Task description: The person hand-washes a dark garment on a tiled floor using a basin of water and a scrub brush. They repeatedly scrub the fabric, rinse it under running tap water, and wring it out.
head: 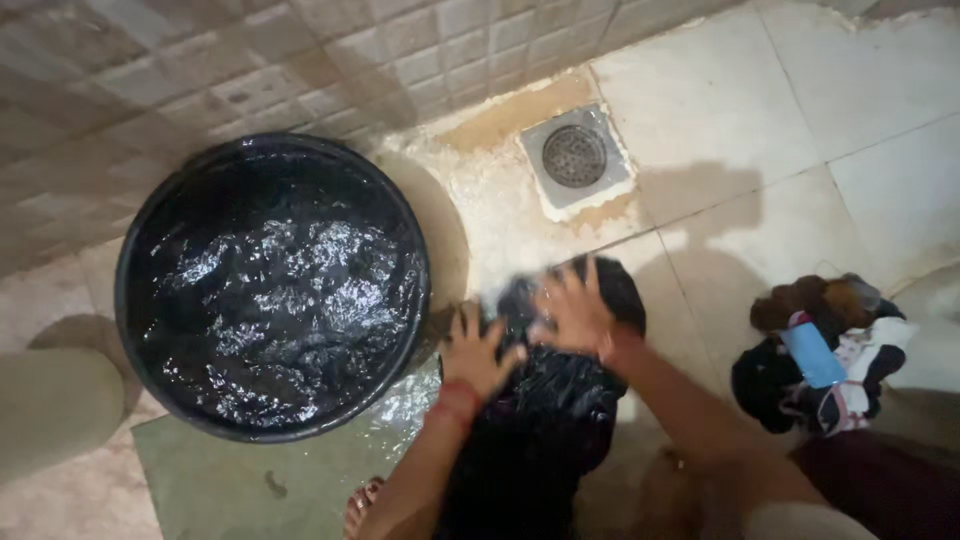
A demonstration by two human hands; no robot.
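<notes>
While scrubbing wet dark garment (540, 420) on floor: left hand (478, 352), right hand (575, 312) open, palms flat; best pressing evenly, beside black tub (135, 330)

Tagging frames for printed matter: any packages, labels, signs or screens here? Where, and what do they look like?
No signs or screens show.
Blue object: lies on the pile of clothes at right, on the floor; flat, oblong, light blue with a pinkish end; possibly a packet or soap, too blurred to tell.
</notes>
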